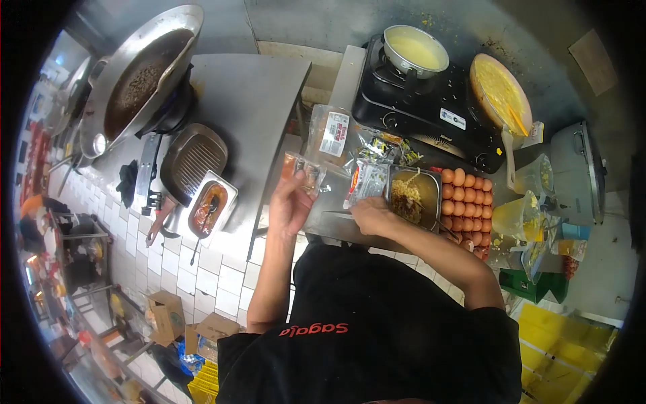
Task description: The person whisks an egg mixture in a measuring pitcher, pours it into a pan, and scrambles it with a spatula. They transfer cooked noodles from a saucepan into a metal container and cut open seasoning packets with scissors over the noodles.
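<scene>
My left hand [291,205] is raised over the counter's front edge, its fingers closed on a small clear plastic packet [312,176] with something orange-brown showing in it. To its right, my right hand [370,217] is closed low by the counter edge, just under a silver packet [367,180]. A thin dark strip sticks out to the left of that hand; I cannot tell what it is. Right beside the hand stands a metal container [428,190] of noodle-like yellow food with brown bits. Behind the packets lies a clear bag with a white label [334,134].
Several brown eggs [465,205] fill a tray at right. A black gas stove [431,108] carries a pot [417,50]; a pan of yellow food [499,94] sits beside it. At left are a large wok [145,81], a grill pan [194,161], a cleaver [147,172] and a sauce tray [229,188].
</scene>
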